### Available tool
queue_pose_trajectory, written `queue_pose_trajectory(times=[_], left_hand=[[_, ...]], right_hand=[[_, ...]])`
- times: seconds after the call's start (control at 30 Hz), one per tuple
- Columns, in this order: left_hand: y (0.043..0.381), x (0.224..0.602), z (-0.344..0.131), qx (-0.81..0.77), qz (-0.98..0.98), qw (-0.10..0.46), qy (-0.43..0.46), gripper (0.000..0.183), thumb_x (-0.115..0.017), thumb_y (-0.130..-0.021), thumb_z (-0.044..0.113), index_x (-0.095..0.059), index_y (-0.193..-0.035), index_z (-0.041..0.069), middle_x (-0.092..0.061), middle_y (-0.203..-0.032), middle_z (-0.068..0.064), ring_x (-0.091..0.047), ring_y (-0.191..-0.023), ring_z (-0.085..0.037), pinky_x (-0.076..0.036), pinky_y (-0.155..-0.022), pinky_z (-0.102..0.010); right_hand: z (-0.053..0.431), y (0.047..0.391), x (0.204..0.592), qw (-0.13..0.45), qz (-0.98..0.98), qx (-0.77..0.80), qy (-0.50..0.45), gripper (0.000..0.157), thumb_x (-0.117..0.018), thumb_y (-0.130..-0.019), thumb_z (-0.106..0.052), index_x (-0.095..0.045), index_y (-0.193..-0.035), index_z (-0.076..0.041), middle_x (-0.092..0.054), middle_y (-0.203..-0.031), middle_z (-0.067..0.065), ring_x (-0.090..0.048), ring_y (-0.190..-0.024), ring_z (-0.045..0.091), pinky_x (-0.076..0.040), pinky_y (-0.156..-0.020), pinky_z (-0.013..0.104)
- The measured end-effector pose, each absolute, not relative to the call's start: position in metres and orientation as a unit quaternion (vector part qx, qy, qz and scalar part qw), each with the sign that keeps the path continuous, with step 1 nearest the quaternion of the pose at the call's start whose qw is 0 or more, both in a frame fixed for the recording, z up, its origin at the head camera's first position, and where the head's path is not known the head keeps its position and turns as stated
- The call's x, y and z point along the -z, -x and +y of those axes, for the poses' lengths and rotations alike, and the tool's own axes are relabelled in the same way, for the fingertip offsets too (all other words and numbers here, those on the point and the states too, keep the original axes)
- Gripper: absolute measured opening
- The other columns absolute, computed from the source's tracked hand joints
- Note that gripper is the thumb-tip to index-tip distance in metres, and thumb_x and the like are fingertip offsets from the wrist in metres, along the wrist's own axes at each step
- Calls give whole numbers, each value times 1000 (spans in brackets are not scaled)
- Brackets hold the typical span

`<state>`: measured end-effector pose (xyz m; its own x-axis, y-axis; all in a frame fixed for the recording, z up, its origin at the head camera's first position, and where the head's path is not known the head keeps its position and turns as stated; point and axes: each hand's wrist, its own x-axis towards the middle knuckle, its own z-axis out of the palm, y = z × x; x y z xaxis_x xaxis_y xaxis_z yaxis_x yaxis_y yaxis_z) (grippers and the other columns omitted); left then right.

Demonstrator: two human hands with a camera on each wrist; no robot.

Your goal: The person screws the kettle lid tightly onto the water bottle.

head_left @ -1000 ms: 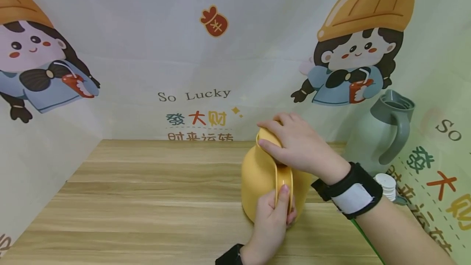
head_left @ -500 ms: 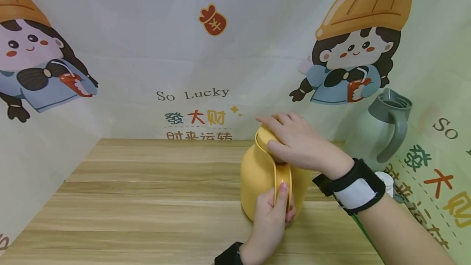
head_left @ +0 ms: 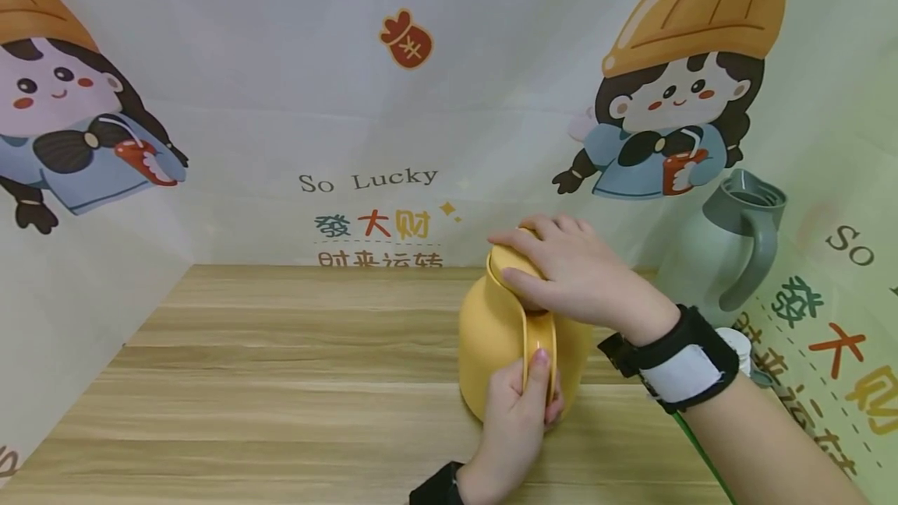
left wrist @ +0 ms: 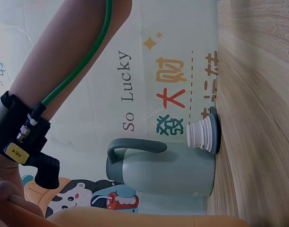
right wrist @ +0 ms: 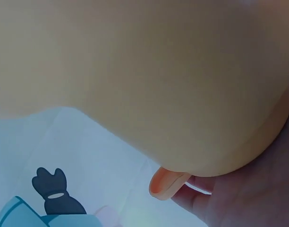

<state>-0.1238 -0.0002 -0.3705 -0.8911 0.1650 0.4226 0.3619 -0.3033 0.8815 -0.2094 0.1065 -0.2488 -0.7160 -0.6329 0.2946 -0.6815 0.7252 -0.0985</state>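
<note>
Here's the left hand (head_left: 512, 421), fingers wrapped round the handle (head_left: 540, 330) of the yellow vacuum jug (head_left: 484, 333), thumb pressed along the top of it, no slack to see. Up above, the right hand (head_left: 577, 275) has thumb and fingers spread to the width of the yellow lid (head_left: 510, 259) and bent round it, though some fingertips are hidden. So the jug stands upright on the surface (head_left: 281, 372), directly beneath the right fingers and just ahead of the left ones. Is the lid tight or loose? Can't tell from here!

Now, the danger: if the right hand twists harder than the left can brace, the whole jug could swivel. Press off-centre and it may tip away from the fingers; pull up crookedly and the lid might bind. And watch off to the right of the right fingers: the grey-green vacuum jug (head_left: 701, 271), mouth uncovered, with its upturned stopper (left wrist: 201, 133) near its foot. A wide swing of that forearm could knock either one.
</note>
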Motion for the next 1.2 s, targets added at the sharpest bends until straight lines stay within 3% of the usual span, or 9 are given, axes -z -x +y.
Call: queue_pose_trajectory(times=[0.3, 0.67, 0.97, 1.2], left_hand=[[123, 370, 1, 783, -581, 61, 215, 45, -33, -103, 13, -41, -62, -5, -34, -48, -18, -32, -41, -11, -26, -41, -19], [123, 370, 1, 782, -585, 56, 207, 45, -34, -103, 18, -42, -65, -6, -35, -50, -17, -33, -43, -12, -28, -43, -19], [122, 369, 1, 792, -574, 59, 202, 48, -36, -102, 18, -39, -60, -5, -34, -49, -16, -32, -42, -10, -26, -42, -19], [122, 368, 1, 797, -572, 51, 187, 49, -37, -102, 17, -39, -58, -6, -36, -49, -10, -32, -42, -9, -26, -41, -19]], right_hand=[[100, 205, 250, 140, -935, -58, -319, 51, -40, -92, -48, -44, -134, -20, -46, -125, 13, -39, -112, 34, -30, -90, 51], [77, 194, 248, 145, -970, -12, -197, 56, -39, -91, -50, -45, -132, -13, -51, -109, 19, -42, -93, 36, -34, -76, 48], [61, 188, 245, 149, -981, 19, -120, 54, -37, -92, -52, -52, -117, -6, -53, -98, 24, -45, -88, 39, -37, -69, 50], [54, 186, 242, 137, -986, 46, -83, 60, -35, -92, -56, -51, -119, -4, -52, -97, 25, -46, -86, 39, -38, -64, 48]])
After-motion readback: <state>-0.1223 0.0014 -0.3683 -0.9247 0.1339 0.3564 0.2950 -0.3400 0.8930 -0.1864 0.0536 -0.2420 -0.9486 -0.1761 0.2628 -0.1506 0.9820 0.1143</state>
